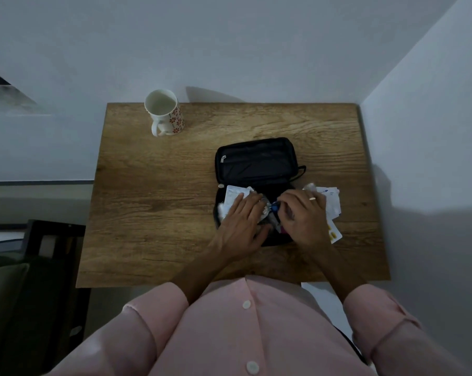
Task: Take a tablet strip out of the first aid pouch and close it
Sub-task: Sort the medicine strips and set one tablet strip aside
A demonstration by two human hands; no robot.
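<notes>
Fingers (240, 204) of the left hand (240, 226) lie flat and spread out, pressing down on the things in the near half of the pouch (256, 164). That hand grips nothing. Its fingertips rest on a white packet (233, 195) at the left end of the pouch, and its thumb points toward the middle.

On the right hand (305, 221) the fingers are curled in and pinched at the tips. They seem to be closed on a small thing with a blue bit (275, 205) in the middle of the pouch, but it is too small and dark to tell what it is. A ring (312, 198) sits on one finger of this hand.

The black pouch lies wide open on the wooden table (161, 199), a little right of the middle. Its far half is flat and dark, with a zip pull (223, 158) at the left corner. The near half is full of small packets and shiny strips, all mixed up under the two hands.

More white papers (332, 198) stick out from under the right hand, just beside the right end of the pouch. A strip with yellow pills (334, 234) lies on the table there, touching the side of the right hand.

A white mug (165, 112) with red flowers stands upright near the far left corner of the table, well apart from the pouch. Both arms come out of pink sleeves (153, 321) pushed up the arms.
</notes>
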